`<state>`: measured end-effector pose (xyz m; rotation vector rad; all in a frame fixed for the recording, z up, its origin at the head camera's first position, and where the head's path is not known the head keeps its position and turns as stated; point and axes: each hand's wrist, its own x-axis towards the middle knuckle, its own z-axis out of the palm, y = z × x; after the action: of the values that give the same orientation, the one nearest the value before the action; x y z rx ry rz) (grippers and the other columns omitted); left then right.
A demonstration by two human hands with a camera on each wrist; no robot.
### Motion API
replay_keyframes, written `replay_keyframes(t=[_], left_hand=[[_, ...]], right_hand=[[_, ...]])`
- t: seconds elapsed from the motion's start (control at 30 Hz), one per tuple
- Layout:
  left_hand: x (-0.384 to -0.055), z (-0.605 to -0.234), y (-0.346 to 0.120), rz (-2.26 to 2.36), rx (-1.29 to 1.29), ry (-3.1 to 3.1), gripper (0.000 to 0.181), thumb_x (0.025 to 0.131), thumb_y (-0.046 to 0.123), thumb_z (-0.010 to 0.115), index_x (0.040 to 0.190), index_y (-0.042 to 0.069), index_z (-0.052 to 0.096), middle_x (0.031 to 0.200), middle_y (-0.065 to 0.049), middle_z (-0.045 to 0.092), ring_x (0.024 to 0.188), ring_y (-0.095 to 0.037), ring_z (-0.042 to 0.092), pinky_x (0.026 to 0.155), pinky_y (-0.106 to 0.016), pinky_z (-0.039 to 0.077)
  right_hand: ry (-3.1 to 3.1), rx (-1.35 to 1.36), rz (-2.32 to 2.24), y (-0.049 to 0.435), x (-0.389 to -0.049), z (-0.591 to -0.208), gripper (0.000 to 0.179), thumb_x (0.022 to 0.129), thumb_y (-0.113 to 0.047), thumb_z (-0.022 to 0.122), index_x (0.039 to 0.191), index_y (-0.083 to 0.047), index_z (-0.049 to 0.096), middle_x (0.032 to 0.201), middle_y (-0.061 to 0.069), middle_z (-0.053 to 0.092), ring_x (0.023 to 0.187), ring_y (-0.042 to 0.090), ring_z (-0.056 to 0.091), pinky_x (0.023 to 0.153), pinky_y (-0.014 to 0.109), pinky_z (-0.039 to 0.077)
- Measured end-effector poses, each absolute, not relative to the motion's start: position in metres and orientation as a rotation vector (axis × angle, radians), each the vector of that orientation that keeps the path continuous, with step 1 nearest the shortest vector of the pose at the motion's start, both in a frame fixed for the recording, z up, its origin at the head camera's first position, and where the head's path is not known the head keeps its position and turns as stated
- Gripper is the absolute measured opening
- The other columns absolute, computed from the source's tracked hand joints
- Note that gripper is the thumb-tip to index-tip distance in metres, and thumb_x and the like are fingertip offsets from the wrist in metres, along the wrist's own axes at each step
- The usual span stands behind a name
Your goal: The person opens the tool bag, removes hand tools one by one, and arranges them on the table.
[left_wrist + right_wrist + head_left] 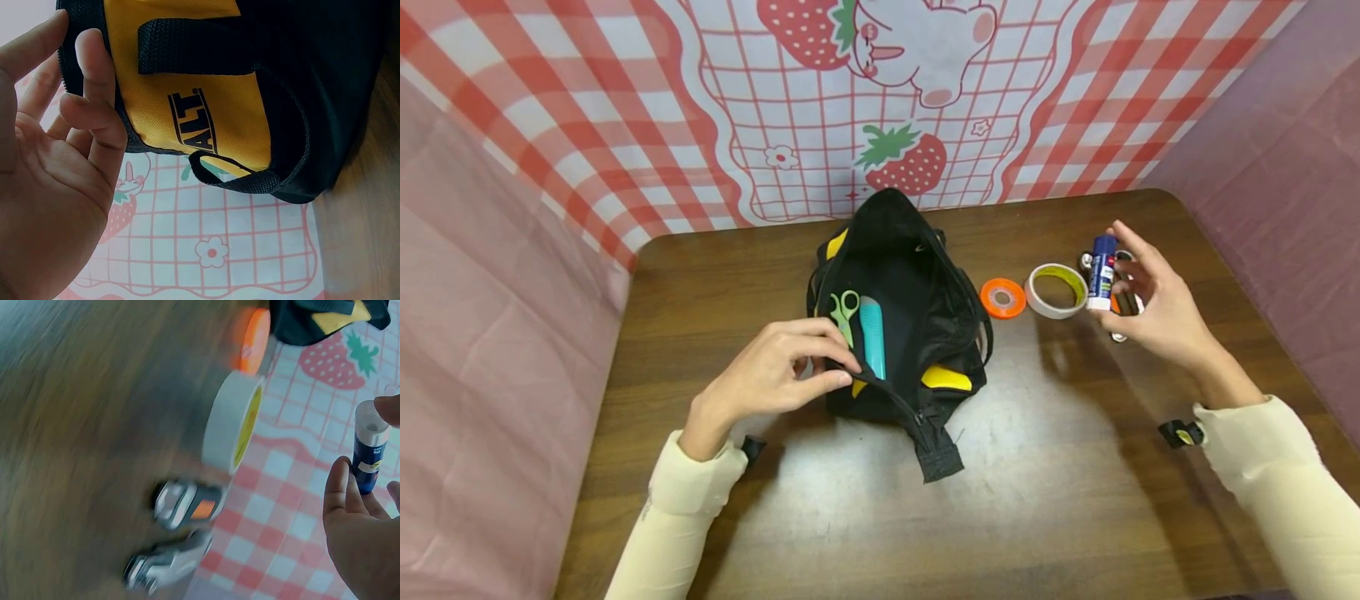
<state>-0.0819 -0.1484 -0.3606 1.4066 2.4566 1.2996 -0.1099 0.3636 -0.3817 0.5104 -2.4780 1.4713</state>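
Observation:
My left hand (775,367) pinches the zippered near edge of an open black and yellow bag (955,333). Inside the bag lie green-handled scissors (845,310) and a long teal plastic tool (873,337). Its yellow side panel (219,119) and black strap face the left wrist camera. At the right, my right hand (1165,317) holds a blue and white glue stick (1102,268) upright between thumb and fingers, raised over the table. In the right wrist view the glue stick (369,450) has its white end near the thumb.
Right of the bag lie an orange tape roll (989,300) and a wider white tape roll (1048,312) with a yellow inside. Two small toy cars, one grey and orange (190,503), one grey (172,559), are partly hidden behind my right hand. A patterned cloth (820,179) backs the wooden table (1000,500).

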Motion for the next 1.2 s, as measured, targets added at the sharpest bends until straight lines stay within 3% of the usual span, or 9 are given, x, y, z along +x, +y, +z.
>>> replay_keyframes(t=[0.33, 0.53, 0.73, 0.97, 1.03, 1.2], left_hand=[[-0.082, -0.36, -0.149, 1.299, 1.428, 2.462, 0.012, 0.091, 0.024, 0.079, 0.103, 0.025, 0.079, 0.103, 0.013, 0.067, 0.063, -0.012, 0.053, 0.053, -0.02, 0.04], [-0.082, -0.36, -0.149, 1.296, 1.416, 2.469, 0.014, 0.09, 0.023, 0.08, 0.104, 0.024, 0.079, 0.104, 0.013, 0.067, 0.063, -0.009, 0.051, 0.054, -0.02, 0.041], [-0.081, -0.361, -0.15, 1.305, 1.414, 2.467, 0.016, 0.088, 0.018, 0.082, 0.103, 0.024, 0.079, 0.103, 0.012, 0.067, 0.063, -0.009, 0.051, 0.053, -0.021, 0.041], [-0.081, -0.361, -0.151, 1.307, 1.418, 2.468, 0.015, 0.089, 0.02, 0.081, 0.104, 0.024, 0.079, 0.104, 0.013, 0.067, 0.063, -0.004, 0.049, 0.053, -0.02, 0.041], [-0.081, -0.361, -0.151, 1.304, 1.418, 2.468, 0.015, 0.089, 0.021, 0.081, 0.104, 0.024, 0.079, 0.104, 0.013, 0.067, 0.063, -0.003, 0.049, 0.053, -0.02, 0.041], [-0.082, -0.36, -0.15, 1.283, 1.416, 2.47, 0.015, 0.09, 0.021, 0.08, 0.104, 0.026, 0.078, 0.105, 0.015, 0.066, 0.063, -0.007, 0.052, 0.054, -0.021, 0.041]], right_hand=[[-2.645, 0.322, 1.202, 0.423, -0.114, -0.391, 0.124, 0.06, 0.026, 0.077, 0.162, -0.025, 0.029, 0.155, -0.002, 0.043, 0.106, -0.005, 0.056, 0.081, 0.004, 0.043], [-2.708, 0.249, 1.192, 0.459, -0.118, -0.401, 0.123, 0.061, 0.024, 0.078, 0.162, -0.026, 0.029, 0.137, -0.011, 0.051, 0.097, -0.004, 0.056, 0.075, 0.006, 0.044], [-2.732, 0.254, 1.287, 0.48, -0.121, -0.408, 0.121, 0.064, 0.027, 0.075, 0.163, -0.024, 0.027, 0.138, -0.012, 0.051, 0.099, -0.003, 0.056, 0.075, 0.007, 0.045], [-2.818, 0.297, 1.143, 0.497, -0.126, -0.417, 0.123, 0.06, 0.025, 0.078, 0.162, -0.022, 0.029, 0.125, -0.017, 0.051, 0.094, -0.006, 0.053, 0.075, 0.005, 0.041], [-2.849, 0.32, 1.099, 0.501, -0.127, -0.418, 0.124, 0.059, 0.024, 0.079, 0.163, -0.023, 0.028, 0.131, -0.011, 0.051, 0.099, -0.008, 0.051, 0.078, 0.005, 0.04], [-2.942, 0.357, 0.96, 0.508, -0.132, -0.419, 0.128, 0.059, 0.018, 0.081, 0.163, -0.029, 0.023, 0.148, 0.023, 0.045, 0.113, -0.014, 0.039, 0.089, 0.002, 0.027]])
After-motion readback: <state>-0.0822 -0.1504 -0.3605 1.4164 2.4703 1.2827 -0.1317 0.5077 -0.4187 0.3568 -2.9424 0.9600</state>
